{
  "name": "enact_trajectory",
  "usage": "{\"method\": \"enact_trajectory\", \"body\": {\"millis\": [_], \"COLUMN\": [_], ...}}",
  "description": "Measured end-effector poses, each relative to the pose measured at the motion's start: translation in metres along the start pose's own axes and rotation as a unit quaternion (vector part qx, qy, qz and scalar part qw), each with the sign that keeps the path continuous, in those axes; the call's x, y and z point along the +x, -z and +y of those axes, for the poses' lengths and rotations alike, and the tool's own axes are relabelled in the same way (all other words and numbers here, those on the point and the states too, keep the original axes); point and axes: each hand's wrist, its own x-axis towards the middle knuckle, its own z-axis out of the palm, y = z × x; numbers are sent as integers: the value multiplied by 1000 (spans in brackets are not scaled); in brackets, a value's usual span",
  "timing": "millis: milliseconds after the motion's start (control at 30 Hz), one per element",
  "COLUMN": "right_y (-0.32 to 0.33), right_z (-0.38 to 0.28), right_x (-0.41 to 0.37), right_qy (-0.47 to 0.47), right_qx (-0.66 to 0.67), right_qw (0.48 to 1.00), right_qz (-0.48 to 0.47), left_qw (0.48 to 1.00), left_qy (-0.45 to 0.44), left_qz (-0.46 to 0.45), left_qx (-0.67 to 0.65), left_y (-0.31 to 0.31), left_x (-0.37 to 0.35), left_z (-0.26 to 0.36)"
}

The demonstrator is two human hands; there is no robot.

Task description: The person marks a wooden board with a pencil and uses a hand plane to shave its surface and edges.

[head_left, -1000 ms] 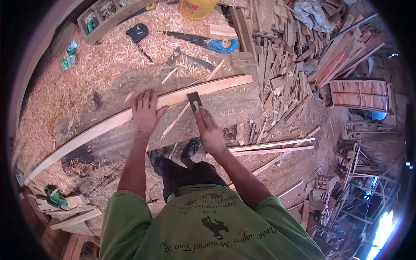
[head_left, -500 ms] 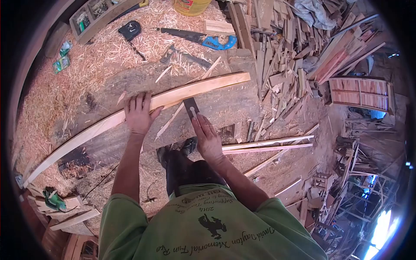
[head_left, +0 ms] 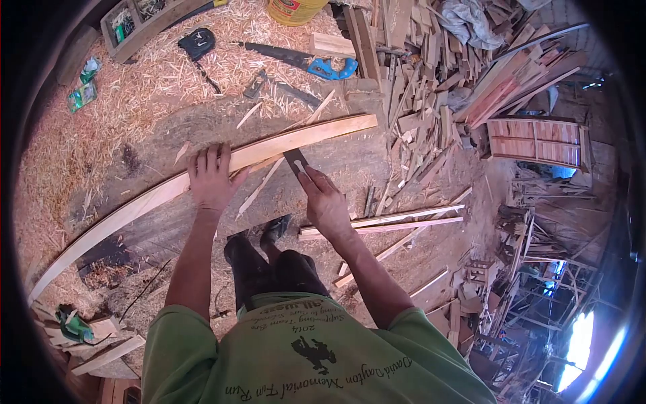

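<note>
A long, pale wooden strip lies across the worn workbench, running from the lower left to the upper right. My left hand rests over the strip near its middle, fingers on top and thumb along the near edge. To the right of it, my right hand is closed around a flat, dark metal tool. The tool's far end meets the near edge of the strip. Most of its near end is hidden in my palm.
Beyond the strip lie a blue-handled saw, a black tape measure and a metal square among shavings. A yellow bucket stands at the back. Scrap wood is piled on the right, with loose strips below.
The whole view has shifted slightly, so the bench and surroundings appear further left. Both hands keep nearly the same places on the strip and tool.
</note>
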Motion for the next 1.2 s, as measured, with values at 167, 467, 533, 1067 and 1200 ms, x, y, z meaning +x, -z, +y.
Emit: {"method": "enact_trajectory", "body": {"millis": [167,467,533,1067,1200], "right_y": [16,58,53,-28,-39], "right_z": [9,40,35,17,0], "right_x": [33,192,187,54,51], "right_qy": [12,-2,6,5,3], "right_qx": [8,21,9,158,151], "right_qw": [999,962,971,987,988], "right_qz": [-45,-273,-241,13,18], "left_qw": [1000,998,992,997,996], "left_qy": [-2,13,38,-73,-77], "left_qz": [1,-56,-104,-16,-54], "left_qx": [-6,-23,-52,-26,10], "left_y": [2,0,9,33,26], "left_x": [2,-5,-1,-33,-38], "left_z": [-1,0,-1,-89,-92]}}
